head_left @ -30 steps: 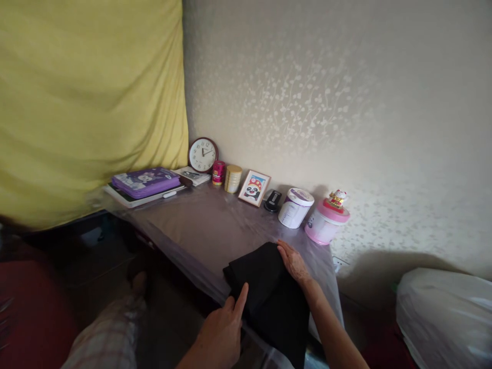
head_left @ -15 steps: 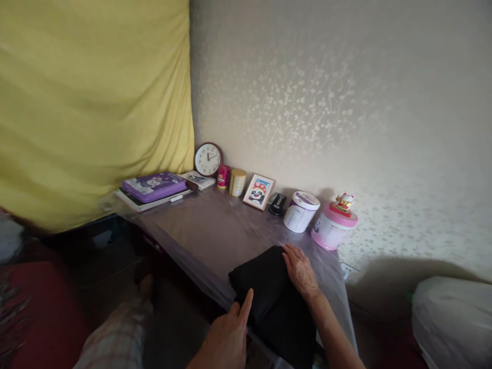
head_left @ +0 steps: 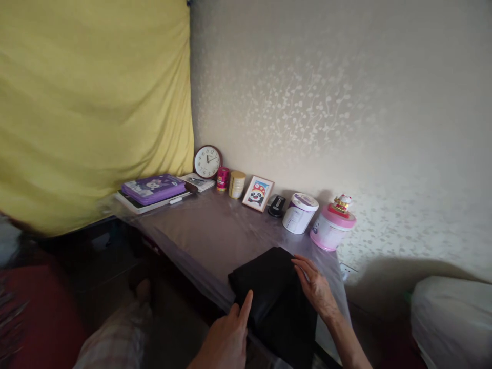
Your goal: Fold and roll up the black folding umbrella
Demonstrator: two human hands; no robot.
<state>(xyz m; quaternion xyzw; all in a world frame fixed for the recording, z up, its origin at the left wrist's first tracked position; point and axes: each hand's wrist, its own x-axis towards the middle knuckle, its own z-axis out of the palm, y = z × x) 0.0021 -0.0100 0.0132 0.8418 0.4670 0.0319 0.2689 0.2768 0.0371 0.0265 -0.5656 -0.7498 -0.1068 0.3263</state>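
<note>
I press my left hand [head_left: 226, 341], forefinger out, and my flat, spread right hand [head_left: 315, 288] on the folded black cloth [head_left: 271, 297] on the desk [head_left: 203, 236], smoothing it.

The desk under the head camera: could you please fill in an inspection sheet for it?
Surface: desk under clear plastic sheet.
Job's things: folded black cloth at the near edge, partly overhanging.
Clutter: clock, panda picture, white tin, pink tin, purple case along the back.
Hands: left hand index finger on the cloth; right hand flat at its right edge.
Cables: nothing seen.
Surroundings: yellow curtain, patterned wall.
</note>
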